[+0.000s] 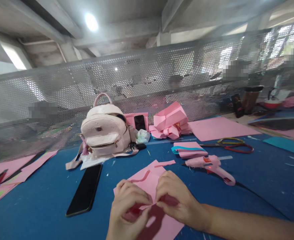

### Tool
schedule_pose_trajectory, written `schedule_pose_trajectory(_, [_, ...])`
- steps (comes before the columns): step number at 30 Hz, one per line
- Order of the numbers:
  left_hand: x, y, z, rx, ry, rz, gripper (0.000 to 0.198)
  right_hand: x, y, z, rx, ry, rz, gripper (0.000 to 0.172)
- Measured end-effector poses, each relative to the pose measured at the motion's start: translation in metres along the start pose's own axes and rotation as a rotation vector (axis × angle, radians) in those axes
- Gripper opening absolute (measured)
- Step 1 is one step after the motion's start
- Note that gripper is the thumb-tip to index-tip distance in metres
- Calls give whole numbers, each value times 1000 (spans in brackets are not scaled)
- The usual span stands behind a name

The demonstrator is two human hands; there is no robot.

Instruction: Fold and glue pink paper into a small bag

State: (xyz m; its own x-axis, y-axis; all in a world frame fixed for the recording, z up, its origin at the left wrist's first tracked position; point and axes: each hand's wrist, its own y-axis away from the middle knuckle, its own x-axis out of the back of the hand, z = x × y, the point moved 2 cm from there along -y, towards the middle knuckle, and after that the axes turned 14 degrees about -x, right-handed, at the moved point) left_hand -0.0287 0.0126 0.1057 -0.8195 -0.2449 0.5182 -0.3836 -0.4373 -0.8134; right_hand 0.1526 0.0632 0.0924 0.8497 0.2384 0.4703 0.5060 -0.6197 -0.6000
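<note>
My left hand [129,206] and my right hand [176,198] meet at the front middle, thumbs and forefingers pinched. Between their fingertips is a small pink paper strip [147,206], partly hidden by the fingers. Under both hands lies a pink paper sheet [170,228] on the blue table. A curled pink strip [142,176] rests on its far part, and a flat pink strip [165,163] lies across its far edge. Right of my right hand, a pink glue gun [211,164] lies on its side, its cord trailing to the lower right.
A black phone [85,190] lies left of my hands, with a pale backpack [104,130] behind it. Scissors [233,145] and a folded pink paper piece [191,149] lie beyond the glue gun. Crumpled pink paper [170,121] stands against the perforated metal screen [142,76].
</note>
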Motion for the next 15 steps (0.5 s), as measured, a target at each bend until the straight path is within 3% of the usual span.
schedule_pose_trajectory(15, [-3,-1,1,13,3,6,20,0,0,0,0,4,-12,29])
